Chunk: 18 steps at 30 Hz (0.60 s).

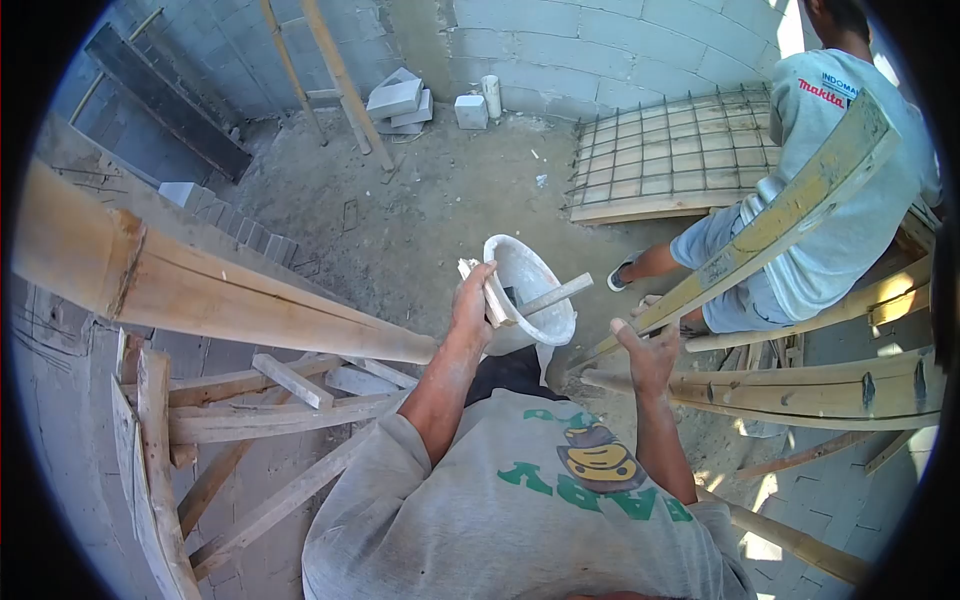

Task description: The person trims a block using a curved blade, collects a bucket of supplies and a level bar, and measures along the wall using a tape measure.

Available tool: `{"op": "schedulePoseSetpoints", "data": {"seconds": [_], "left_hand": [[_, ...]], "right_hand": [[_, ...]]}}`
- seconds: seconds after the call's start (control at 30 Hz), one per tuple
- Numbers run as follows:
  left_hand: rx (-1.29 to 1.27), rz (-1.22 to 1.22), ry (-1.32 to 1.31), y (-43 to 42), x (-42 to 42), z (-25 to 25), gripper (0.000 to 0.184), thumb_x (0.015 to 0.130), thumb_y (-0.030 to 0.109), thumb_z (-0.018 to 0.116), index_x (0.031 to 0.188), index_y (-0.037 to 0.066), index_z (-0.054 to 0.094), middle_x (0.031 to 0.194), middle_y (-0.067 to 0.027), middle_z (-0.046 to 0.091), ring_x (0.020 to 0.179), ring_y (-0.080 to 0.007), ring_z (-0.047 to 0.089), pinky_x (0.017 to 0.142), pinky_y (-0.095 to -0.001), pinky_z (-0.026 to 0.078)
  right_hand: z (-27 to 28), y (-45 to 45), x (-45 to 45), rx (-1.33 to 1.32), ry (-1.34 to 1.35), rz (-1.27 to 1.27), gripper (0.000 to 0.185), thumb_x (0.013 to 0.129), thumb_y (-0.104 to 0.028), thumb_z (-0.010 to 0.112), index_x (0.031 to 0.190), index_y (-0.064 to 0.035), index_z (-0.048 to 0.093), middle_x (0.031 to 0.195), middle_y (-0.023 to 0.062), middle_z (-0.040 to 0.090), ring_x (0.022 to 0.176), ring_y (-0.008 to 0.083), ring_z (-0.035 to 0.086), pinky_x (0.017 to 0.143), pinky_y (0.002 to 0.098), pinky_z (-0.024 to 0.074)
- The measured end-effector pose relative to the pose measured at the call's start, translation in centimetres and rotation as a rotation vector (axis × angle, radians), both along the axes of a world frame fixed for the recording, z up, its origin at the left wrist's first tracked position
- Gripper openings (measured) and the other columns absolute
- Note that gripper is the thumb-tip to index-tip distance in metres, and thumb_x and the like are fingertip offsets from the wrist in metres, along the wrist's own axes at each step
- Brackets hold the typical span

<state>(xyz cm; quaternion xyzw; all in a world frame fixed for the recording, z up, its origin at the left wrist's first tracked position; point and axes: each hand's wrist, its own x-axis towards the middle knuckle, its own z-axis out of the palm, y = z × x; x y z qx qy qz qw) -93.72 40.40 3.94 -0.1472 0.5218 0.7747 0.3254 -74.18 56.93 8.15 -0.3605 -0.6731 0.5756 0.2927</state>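
Observation:
My left hand (474,303) is closed around a short, pale piece of wood (494,299) at the near-left rim of a white bucket (548,262). Whether those fingers also grip the rim, I cannot tell. The bucket is tilted in front of my body, dusty inside, with a grey stick or tool handle (558,294) jutting over its right edge. My right hand (652,352) is around the lower part of a long, worn yellow bar (752,240), thumb on the near side and fingertips showing beyond it. The bar slants up to the right.
A co-worker (845,180) in a grey shirt stands right, beside a rebar mesh on boards (672,150). Bamboo poles (235,290) flank me on both sides. Timber bracing (290,415) lies left. Pale blocks (398,100) rest by the block wall (600,60).

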Motion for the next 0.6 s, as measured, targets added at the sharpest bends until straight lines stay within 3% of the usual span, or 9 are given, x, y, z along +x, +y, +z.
{"op": "schedulePoseSetpoints", "data": {"seconds": [0.13,0.23,0.33,0.43,0.6], "left_hand": [[-0.022,0.069,-0.016,5.0,-6.7,-2.6,0.033,0.079,0.031,0.063,0.103,0.010,0.053,0.093,-0.0050,0.053,0.089,-0.0198,0.053,0.079,-0.0374,0.044],[-0.030,0.121,-0.071,8.3,-12.2,-6.9,0.033,0.079,0.031,0.062,0.103,0.010,0.052,0.094,-0.0059,0.054,0.090,-0.0214,0.054,0.081,-0.0386,0.045],[0.005,0.166,-0.142,10.2,-17.6,-11.7,0.031,0.080,0.031,0.060,0.102,0.009,0.053,0.094,-0.0068,0.055,0.090,-0.0226,0.055,0.082,-0.0392,0.046],[0.019,0.184,-0.236,9.7,-21.4,-11.3,0.032,0.079,0.027,0.063,0.101,0.006,0.055,0.090,-0.0059,0.056,0.082,-0.0209,0.058,0.073,-0.0385,0.049],[0.015,0.250,-0.193,7.6,-29.5,-12.2,0.032,0.079,0.030,0.062,0.099,0.006,0.056,0.089,-0.0068,0.058,0.081,-0.0209,0.059,0.073,-0.0376,0.048]], "right_hand": [[-2.8,1.5,-3.2,0.023,0.045,-0.084,0.060,0.064,-0.013,0.078,0.114,0.0006,0.050,0.099,0.0084,0.055,0.089,0.0173,0.052,0.082,0.0332,0.0429],[-4.3,4.2,-6.5,-0.046,0.014,-0.083,0.069,0.062,-0.011,0.081,0.119,0.0027,0.046,0.106,0.0121,0.054,0.098,0.0188,0.051,0.087,0.0326,0.0417],[-6.0,7.7,-12.1,-0.043,0.036,-0.097,0.067,0.062,-0.011,0.080,0.119,0.0022,0.047,0.104,0.0116,0.055,0.098,0.0184,0.051,0.087,0.0326,0.0413],[-5.8,11.3,-19.2,-0.019,0.008,-0.067,0.064,0.064,-0.011,0.078,0.118,0.0025,0.048,0.101,0.0104,0.056,0.095,0.0180,0.052,0.086,0.0323,0.0420],[-3.7,14.0,-32.2,-0.110,-0.020,0.001,0.061,0.066,-0.011,0.076,0.118,0.0042,0.048,0.095,0.0099,0.055,0.086,0.0183,0.054,0.079,0.0299,0.0447]]}}
